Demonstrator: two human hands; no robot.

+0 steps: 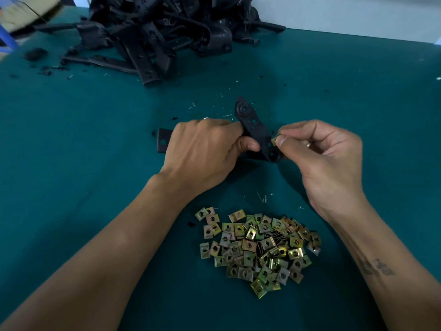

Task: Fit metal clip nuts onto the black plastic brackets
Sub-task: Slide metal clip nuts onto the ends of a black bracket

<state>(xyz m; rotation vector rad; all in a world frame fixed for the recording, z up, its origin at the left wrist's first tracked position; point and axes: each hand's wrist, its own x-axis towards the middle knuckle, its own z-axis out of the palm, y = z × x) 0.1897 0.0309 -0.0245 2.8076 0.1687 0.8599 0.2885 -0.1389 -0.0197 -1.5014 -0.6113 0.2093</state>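
One small brass-coloured metal clip nut [274, 140] is pinched in the right hand [327, 158], thumb and fingertips clamped on it, right at the edge of the black plastic bracket [256, 132]. The left hand [202, 151] has its grip wrapped round the bracket's middle, holding it up off the teal-covered bench [95, 115].

Stuff that could bite here: the nut going on crooked and missing the hole, or pinging out of that tiny pinch into the loose heap of yellowish clip nuts [257, 247] below. The bracket could also twist if the left grip slackens. The pile of black plastic brackets [155, 32] waits further back.
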